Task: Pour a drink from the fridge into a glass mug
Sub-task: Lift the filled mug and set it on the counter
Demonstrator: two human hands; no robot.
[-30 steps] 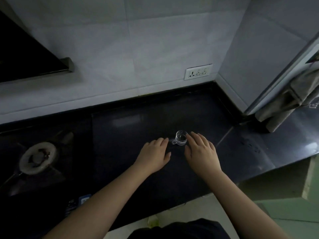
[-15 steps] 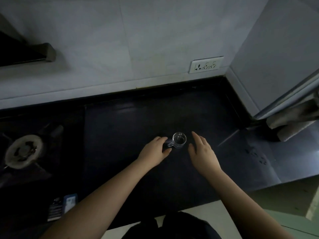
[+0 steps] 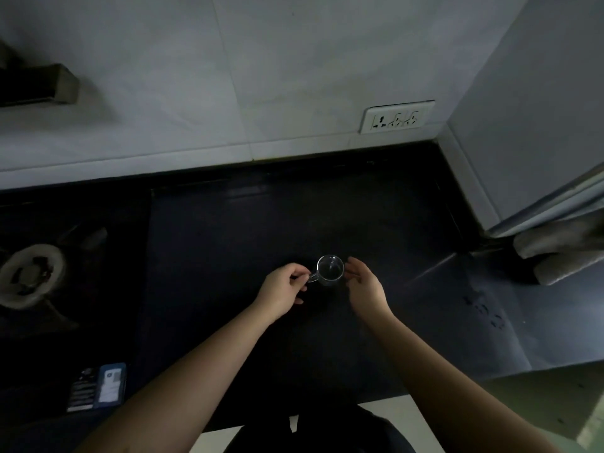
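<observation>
A small clear glass mug (image 3: pixel 330 270) stands upright on the dark worktop (image 3: pixel 228 256), its round mouth open to the camera and no liquid visible inside. The left hand (image 3: pixel 283 291) is curled, and its grip has finger and thumb pinching the mug's handle (image 3: pixel 313 277), which sticks out from the mug toward that hand. On the other side of the grip, the right hand (image 3: pixel 364 286) is held edge-on just beside the mug's far wall, fingers loose and gently bent, grasping nothing; whether the fingertips (image 3: pixel 351 261) touch the glass cannot be told in the dim light. Both bare forearms run from the hands back toward the worktop's near edge. Well off to the left of the grip, a gas burner (image 3: pixel 31 276) sits in a black hob, and nearer the person on that side lies a small dark packet (image 3: pixel 98 387) with a blue panel. Beyond the grip, the pale wall carries a white socket plate (image 3: pixel 395 117) above the worktop's back edge. Far to the right of the grip, a grey cloth (image 3: pixel 562 250) lies bunched at the foot of a pale upright panel (image 3: pixel 536 125).
</observation>
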